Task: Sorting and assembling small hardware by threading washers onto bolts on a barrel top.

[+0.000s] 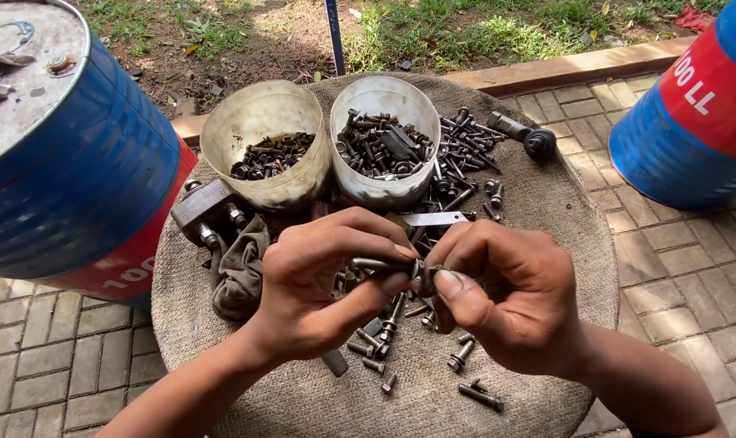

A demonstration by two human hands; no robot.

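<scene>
Brick paving and grass surround a round, coarse burlap-covered counter (pixel 546 211). Above its middle, the left hand (pixel 319 284) pinches a dull steel bolt (pixel 380 264) by the shank, while the right hand (pixel 498 296) closes fingertips on its nut (pixel 427 274). Loose rusty bolts (pixel 465 154) lie around, before two grimy plastic tubs (pixel 263 122) and blue drums (pixel 84 162).

A blue drum (pixel 76 154) stands at the left edge, a red label band (pixel 133 264) with white marks wrapping its lower wall. A second blue drum (pixel 692 105) leans in at the upper right, with its own red band (pixel 708 77) (white lettering, partly cut off by the frame).
</scene>
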